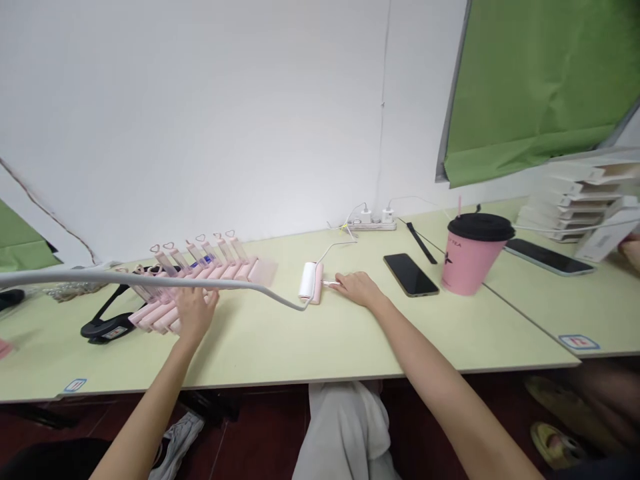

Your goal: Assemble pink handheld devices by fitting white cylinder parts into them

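Observation:
On the table in front of me lies a small lint roller point(307, 280) with a white roll beside a pink part. My right hand point(359, 289) pinches its thin white handle from the right. Further left, my left hand point(194, 312) is at a row of pink lint rollers point(163, 317), touching them; a grey cable crosses in front and hides its fingertips. Behind that row stand several clear-and-pink handles point(210, 252) with heart-shaped loops on top. A blurred pink-tinted clear piece point(263, 272) is at the right end of the row.
A grey cable point(250, 285) runs across the view in the foreground. Right of my right hand are a black phone point(411, 274), a black strap point(421, 243) and a pink cup point(470, 263). A power strip point(373, 226) lies by the wall. White boxes point(565, 200) are stacked far right.

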The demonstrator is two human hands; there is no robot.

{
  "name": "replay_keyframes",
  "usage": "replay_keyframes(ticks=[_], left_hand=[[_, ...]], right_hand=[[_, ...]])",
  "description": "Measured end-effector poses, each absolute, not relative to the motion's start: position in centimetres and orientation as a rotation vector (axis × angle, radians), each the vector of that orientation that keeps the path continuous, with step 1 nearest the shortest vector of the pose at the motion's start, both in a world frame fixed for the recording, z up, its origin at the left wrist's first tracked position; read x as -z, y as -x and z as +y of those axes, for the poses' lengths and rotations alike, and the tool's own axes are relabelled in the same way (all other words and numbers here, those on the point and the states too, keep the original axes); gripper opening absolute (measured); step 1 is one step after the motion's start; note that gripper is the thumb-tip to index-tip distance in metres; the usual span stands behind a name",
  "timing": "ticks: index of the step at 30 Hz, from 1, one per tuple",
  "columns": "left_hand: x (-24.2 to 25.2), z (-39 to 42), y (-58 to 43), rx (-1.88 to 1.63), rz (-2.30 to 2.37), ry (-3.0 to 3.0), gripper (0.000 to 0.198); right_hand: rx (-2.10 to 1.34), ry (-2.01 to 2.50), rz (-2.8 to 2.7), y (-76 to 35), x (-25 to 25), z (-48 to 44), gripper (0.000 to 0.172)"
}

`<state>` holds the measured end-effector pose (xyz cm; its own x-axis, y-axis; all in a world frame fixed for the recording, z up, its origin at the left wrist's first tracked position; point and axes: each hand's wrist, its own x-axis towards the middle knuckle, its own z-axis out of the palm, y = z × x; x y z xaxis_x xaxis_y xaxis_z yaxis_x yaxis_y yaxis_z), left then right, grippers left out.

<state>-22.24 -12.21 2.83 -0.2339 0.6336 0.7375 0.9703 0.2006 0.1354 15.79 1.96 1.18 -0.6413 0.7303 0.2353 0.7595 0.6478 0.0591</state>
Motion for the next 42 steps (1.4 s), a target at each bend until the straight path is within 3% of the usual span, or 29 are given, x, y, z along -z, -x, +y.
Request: replay_keyframes(ticks=[6,10,17,27,37,42], left_hand=[[-1.6,-6.3,15.6,0.654,-1.720,1.920,0.024],[-1.1,-2.0,11.4,0.669,-1.808,1.895,0.023],[0.6,0.6,10.7,0.806,-1.958,1.636,0.023],[1.8,-0.4,12.3,0.866,-1.990,1.433,0.032],[2.6,-0.5,12.7,0.750,-2.027,1.521,0.037],[2.4,-0.8,12.6,0.788,-2.049,1.561,0.045]], right_hand=[[0.213,1.387,-2.623,-15.9,-2.6,0.6,0.054],[0.286,1.510,-2.708,-16.7,-5.6,-1.4,0.058],[0.396,1.704,-2.953,-21.7,-10.8,-5.7,0.050],[0.316,1.768,-2.897,-14.7,-7.7,-0.2,0.039],[0.179,1.833,-2.922,-9.1,-8.7,3.3,0.034],[0.273,1.822,-2.840,-15.7,-7.6,-1.4,0.050]])
